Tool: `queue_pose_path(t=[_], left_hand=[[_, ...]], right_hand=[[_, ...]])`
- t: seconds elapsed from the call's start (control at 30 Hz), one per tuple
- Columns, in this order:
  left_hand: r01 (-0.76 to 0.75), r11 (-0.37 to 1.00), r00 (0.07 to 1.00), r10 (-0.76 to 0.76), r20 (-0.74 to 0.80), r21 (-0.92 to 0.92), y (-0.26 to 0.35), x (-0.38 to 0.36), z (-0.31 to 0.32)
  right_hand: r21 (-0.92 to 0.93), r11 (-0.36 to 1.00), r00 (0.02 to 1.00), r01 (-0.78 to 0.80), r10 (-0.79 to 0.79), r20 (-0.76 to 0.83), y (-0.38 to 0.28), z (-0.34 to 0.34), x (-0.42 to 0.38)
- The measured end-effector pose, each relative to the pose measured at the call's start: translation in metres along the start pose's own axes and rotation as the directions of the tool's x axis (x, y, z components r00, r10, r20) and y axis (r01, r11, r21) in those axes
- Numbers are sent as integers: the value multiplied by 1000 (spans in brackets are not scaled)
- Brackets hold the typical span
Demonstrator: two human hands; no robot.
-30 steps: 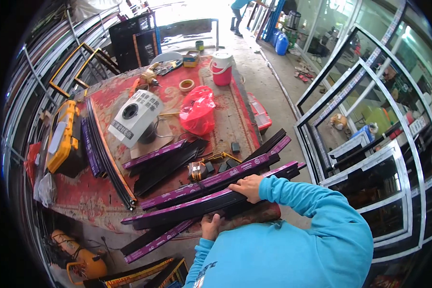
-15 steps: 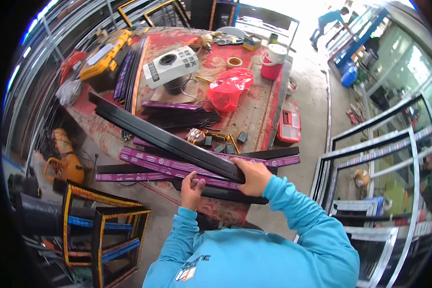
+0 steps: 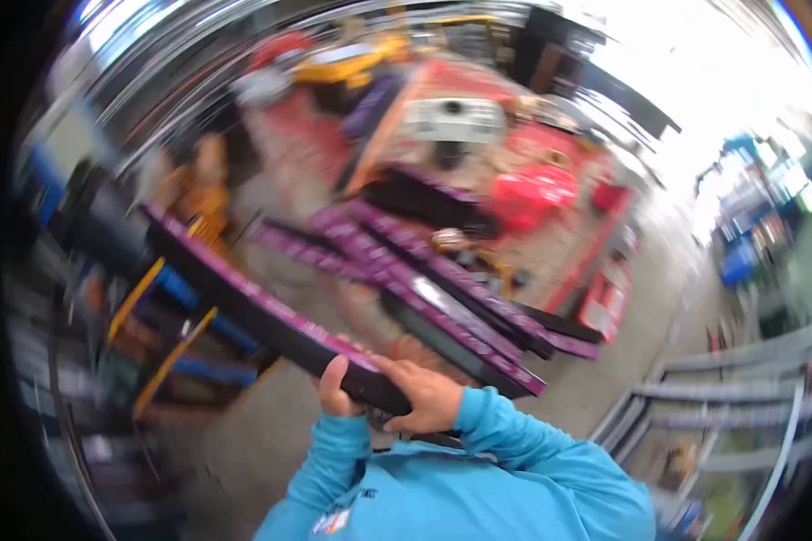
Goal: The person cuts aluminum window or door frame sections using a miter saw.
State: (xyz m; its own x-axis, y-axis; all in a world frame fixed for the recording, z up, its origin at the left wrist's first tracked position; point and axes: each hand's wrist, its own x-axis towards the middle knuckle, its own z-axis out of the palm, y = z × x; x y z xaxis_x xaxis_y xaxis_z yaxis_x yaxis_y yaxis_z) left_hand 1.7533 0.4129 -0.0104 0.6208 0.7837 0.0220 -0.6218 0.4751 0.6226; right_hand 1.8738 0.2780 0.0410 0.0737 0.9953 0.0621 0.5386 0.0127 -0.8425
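A long black bar with a strip of purple printed film along its upper edge slants down from the left towards my body. Near its close end, my left hand is closed round it with the thumb on the near side. Just to the right, my right hand grips the same end, fingers over the top. Several more bars with purple film lie crossed on the table beyond, apart from the held one. Motion blur hides the finer print.
The table with its red patterned cover also bears a red plastic bag and a white box. Black-and-yellow frames stand at lower left; metal frames stand at right. A red case sits beside the table.
The view has swung left and blurred. The held bar now shows purple film and points over the left floor instead of across the table. My left hand, loosely raised before, has closed on it.
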Motion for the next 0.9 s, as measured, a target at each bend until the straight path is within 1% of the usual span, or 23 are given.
queue_pose_path(t=[0.03,0.07,0.1,0.13,0.17,0.23,0.27,0.3,0.33,0.37,0.43,0.47,0.5,0.53,0.57,0.63,0.67,0.7,0.73,0.77,0.83,0.87,0.9], left_hand=[[-57,998,996,58,-69,8,16,-9,-6],[-55,986,981,83,-176,156,61,-30,-29],[-155,971,959,193,-210,184,81,-38,-35],[-233,936,928,295,-228,266,100,-49,-52],[-319,883,886,407,-222,345,125,-62,-61],[-402,758,797,566,-210,514,176,-92,-103],[-409,686,740,635,-221,602,203,-113,-129],[-398,616,691,689,-220,680,226,-133,-156],[-343,467,637,753,-164,815,250,-159,-195],[-249,267,558,825,-88,931,276,-186,-229],[-150,228,471,872,-134,962,325,-265,-277],[-141,209,442,888,-127,968,350,-297,-296],[-69,144,392,914,-106,987,371,-336,-310],[18,104,352,930,-104,994,384,-380,-315],[49,123,337,932,-132,991,397,-419,-318],[234,327,254,889,-382,916,431,-483,-325],[208,255,151,945,-289,944,443,-507,-332],[228,253,97,955,-281,940,451,-529,-333],[278,249,92,954,-284,928,459,-550,-335],[324,247,92,953,-290,913,469,-568,-337],[316,244,29,964,-266,917,489,-593,-335],[235,341,43,932,-361,910,502,-603,-331],[152,434,69,892,-447,888,511,-609,-332]], right_hand=[[36,999,997,-24,22,77,-7,7,4],[131,990,987,57,-76,144,-8,35,18],[58,991,989,117,-122,89,-9,55,22],[59,980,979,188,-192,64,-11,77,28],[93,963,948,252,-265,174,-13,100,33],[41,985,974,166,-170,151,-17,149,45],[56,977,952,208,-215,220,-20,175,54],[35,977,943,208,-210,258,-22,202,64],[10,978,937,208,-202,286,-28,230,71],[19,971,918,238,-231,323,-38,257,81],[-4,965,855,263,-231,465,-72,320,95],[-47,915,807,401,-329,491,-74,351,105],[-31,910,789,414,-342,510,-94,386,118],[-88,889,753,450,-325,572,-117,417,121],[-140,859,713,492,-305,631,-140,449,122],[-100,867,665,488,-294,687,-190,516,121],[10,854,581,520,-362,729,-216,550,122],[126,831,488,542,-433,758,-238,580,124],[184,823,372,538,-428,824,-261,610,123],[213,803,327,557,-448,832,-285,638,121],[325,787,112,525,-443,890,-329,691,115],[335,769,31,544,-417,908,-349,717,113],[352,758,-4,549,-418,908,-365,739,112]])
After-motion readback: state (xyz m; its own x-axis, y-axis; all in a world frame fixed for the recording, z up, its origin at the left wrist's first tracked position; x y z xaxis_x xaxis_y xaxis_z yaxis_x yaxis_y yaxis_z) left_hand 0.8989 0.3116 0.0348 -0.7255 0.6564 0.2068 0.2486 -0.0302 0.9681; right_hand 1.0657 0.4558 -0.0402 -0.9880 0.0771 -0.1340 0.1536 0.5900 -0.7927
